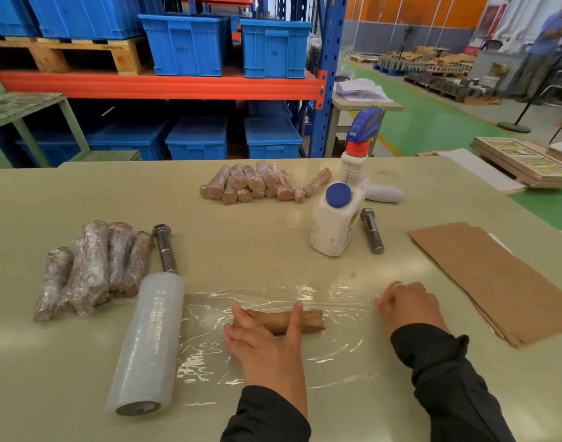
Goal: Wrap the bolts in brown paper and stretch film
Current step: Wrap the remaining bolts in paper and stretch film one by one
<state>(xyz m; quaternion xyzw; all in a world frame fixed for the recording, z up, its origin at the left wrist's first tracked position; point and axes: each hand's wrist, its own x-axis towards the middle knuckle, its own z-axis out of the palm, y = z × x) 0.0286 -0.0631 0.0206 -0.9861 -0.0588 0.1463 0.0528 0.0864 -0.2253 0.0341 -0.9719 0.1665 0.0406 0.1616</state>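
Two hands: left (266,339) flat on paper-wrapped bolt (284,320) (grip wide); right (408,306) apparently pinching film (346,301).

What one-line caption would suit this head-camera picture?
Left hand presses a paper-wrapped bolt onto stretch film while the right hand pinches the film's edge.

Brown paper fully hides the bolt (282,320) under the left hand (263,339). The right hand's fingers (383,303) curl out of sight. A far person (557,30) is blurred.
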